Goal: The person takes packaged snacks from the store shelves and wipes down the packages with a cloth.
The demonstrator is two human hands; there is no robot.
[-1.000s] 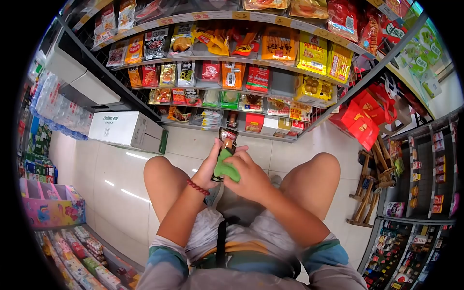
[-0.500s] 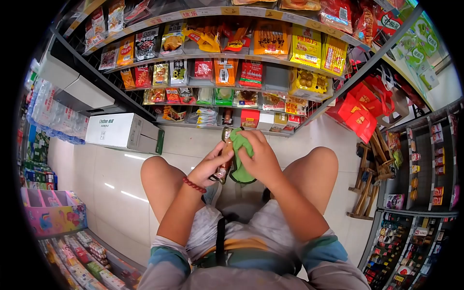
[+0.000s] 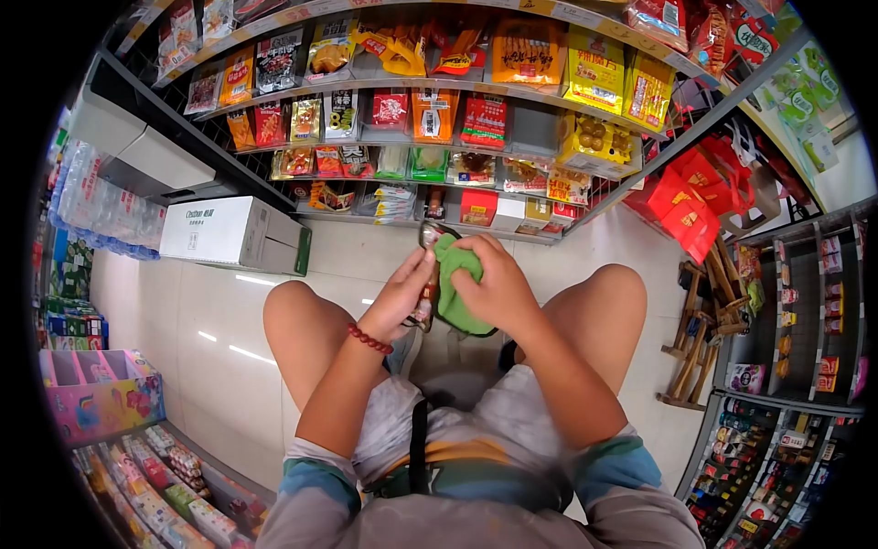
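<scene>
The thing to watch is the slim brown packet [image 3: 427,295], held in the air in front of the person's lap, between the two bent knees, with the tiled floor [image 3: 229,316] below it. Its long axis runs lengthwise away from the body: one end points back toward the lap, the other out toward the snack rack [image 3: 352,217], with only a slight lean to the right at the far end. The left hand [image 3: 402,291] is the nearer one, lying along the packet's left side and gripping it, the thumb laid over its upper part and the fingers mostly out of sight behind it. Just off the packet's right side is a green cloth [image 3: 460,291], bunched in the right hand [image 3: 501,285], whose fingers curl over the cloth's upper part while the rest hangs down toward the packet's near end. The cloth's edge seems to meet the packet's right flank, though whether it presses there cannot be told. Both forearms reach forward and slant inward, so that the hands come close together on either side of the packet. The left wrist, with a red bead bracelet [image 3: 369,339], is to the left of the packet's near end; the right wrist is farther out on the opposite side, its elbow spread wide.
</scene>
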